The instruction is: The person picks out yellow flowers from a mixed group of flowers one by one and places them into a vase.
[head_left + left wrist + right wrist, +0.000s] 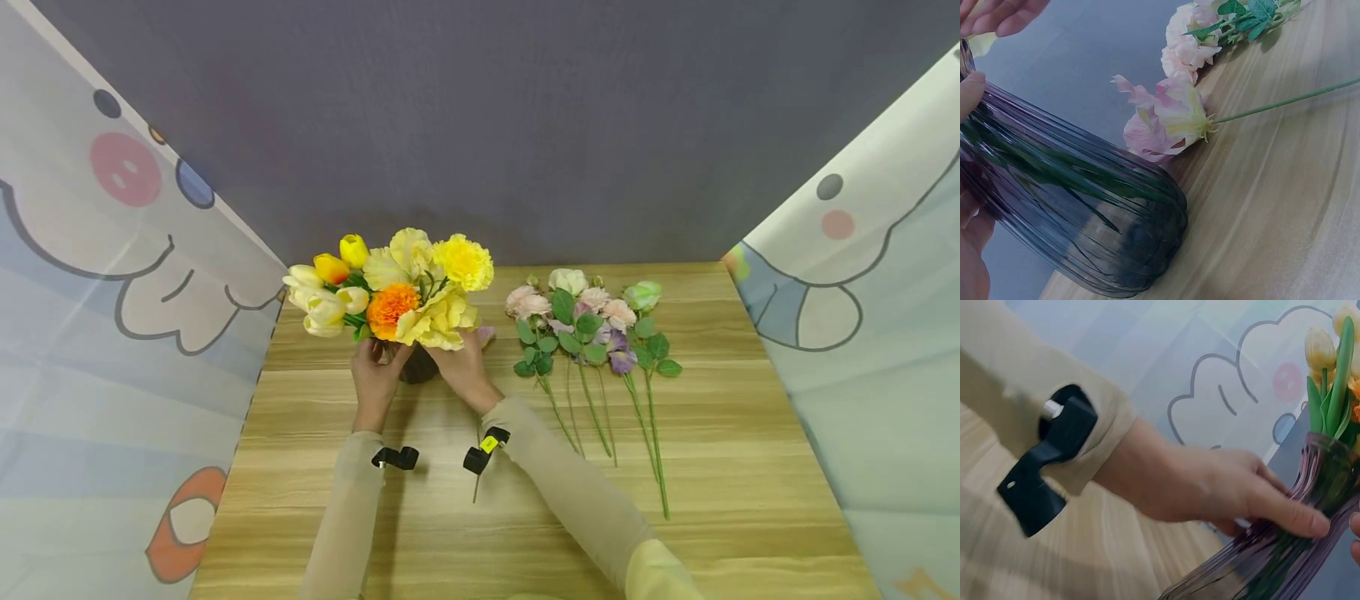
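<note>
My left hand [375, 383] grips a ribbed glass vase [1085, 187], thumb and fingers around its narrow upper part. The glass is smoky blue-purple, and green stems show through it. Out of its mouth rise cream and yellow tulips [324, 304], an orange carnation [393, 311], a yellow carnation [465, 262] and large pale-yellow flowers [438, 318]. My right hand [461, 371] is at the bouquet's right side, under a pale-yellow bloom. Its fingers [1019, 19] show above the vase in the left wrist view; I cannot tell whether they pinch a stem.
Beside the vase base lies a pink-and-cream flower [1169, 122] on a long green stem. Farther right on the wooden table [735, 467] lie pale-pink flowers [528, 302], a white flower [568, 281], purple flowers [621, 354] and a greenish-white rose [642, 296]. A dark grey wall [495, 125] stands behind.
</note>
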A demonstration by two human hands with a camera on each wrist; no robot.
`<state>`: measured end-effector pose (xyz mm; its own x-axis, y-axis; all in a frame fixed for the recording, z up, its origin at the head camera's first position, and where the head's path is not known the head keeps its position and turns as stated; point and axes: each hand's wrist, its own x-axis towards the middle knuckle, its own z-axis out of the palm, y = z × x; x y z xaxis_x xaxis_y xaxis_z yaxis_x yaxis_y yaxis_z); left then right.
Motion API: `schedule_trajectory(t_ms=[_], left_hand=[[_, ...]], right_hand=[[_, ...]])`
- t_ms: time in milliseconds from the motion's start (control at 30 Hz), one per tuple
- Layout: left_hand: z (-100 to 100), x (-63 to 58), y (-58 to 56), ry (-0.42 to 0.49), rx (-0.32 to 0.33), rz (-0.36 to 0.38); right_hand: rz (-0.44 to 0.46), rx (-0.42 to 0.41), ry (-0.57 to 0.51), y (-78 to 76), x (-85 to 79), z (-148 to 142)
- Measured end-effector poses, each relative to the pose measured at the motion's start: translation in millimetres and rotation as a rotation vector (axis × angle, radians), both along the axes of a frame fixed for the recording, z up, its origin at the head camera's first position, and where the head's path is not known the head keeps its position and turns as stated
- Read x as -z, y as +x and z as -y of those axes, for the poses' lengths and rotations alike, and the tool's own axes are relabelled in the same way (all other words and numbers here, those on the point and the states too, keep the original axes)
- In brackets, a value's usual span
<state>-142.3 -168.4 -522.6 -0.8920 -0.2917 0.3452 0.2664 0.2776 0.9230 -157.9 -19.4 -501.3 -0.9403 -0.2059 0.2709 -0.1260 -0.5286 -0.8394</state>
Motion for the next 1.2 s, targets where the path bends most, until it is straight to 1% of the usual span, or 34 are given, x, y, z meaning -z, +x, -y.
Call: schedule_trajectory(t_ms=[33,67,100,133,200,233,300,367,467,567,600,667,733,933,1033,1200], left_hand=[[-0.2,0.4,0.0,0.008,0.001,0.007],[-0.3,0.6,0.1,0.012,0.001,0.01],[-0.4,0.7,0.3,0.016,0.002,0.013],[-0.5,0.7,0.4,0.018,0.001,0.015],[-0.7,0.4,0.4,0.025,-0.005,0.02],[-1.1,0.2,0.3,0.029,-0.007,0.023],[-1.8,-0.5,0.2,0.04,-0.011,0.025],[-2.3,-1.0,0.2,0.046,-0.012,0.027],[-2.4,-2.0,0.9,0.043,-0.008,0.025],[-1.8,-2.6,1.3,0.038,0.0,0.023],[-1.5,-2.5,1.2,0.036,0.003,0.024],[-1.1,-2.1,0.9,0.034,0.007,0.024],[0.4,3.9,-2.0,0.026,0.003,0.025],[8.1,28.0,-12.9,0.025,-0.006,0.019],[10.1,32.0,-13.9,0.03,0.0,0.011],[10.8,31.9,-13.0,0.016,0.002,-0.001]], right_hand=[[-0.076,0.062,0.14,0.4,2.4,-2.4],[-0.168,0.165,0.312,1.2,6.0,-5.2],[-0.234,0.258,0.45,1.9,9.5,-8.3],[-0.263,0.31,0.533,2.7,12.8,-10.9],[-0.251,0.351,0.612,4.4,20.2,-16.8],[-0.235,0.361,0.632,5.2,23.9,-20.1],[-0.189,0.353,0.643,6.9,29.0,-26.3],[-0.159,0.35,0.657,8.9,31.2,-32.9],[-0.159,0.352,0.653,15.4,22.4,-43.9],[-0.18,0.365,0.641,21.1,15.0,-54.4],[-0.186,0.374,0.642,22.7,14.4,-57.7],[-0.184,0.399,0.653,23.8,19.8,-63.4],[-0.183,0.428,0.669,25.5,23.9,-68.8],[-0.184,0.479,0.686,31.1,35.0,-85.8],[-0.167,0.495,0.703,33.0,41.2,-94.7],[-0.077,0.486,0.71,35.7,47.8,-108.6]])
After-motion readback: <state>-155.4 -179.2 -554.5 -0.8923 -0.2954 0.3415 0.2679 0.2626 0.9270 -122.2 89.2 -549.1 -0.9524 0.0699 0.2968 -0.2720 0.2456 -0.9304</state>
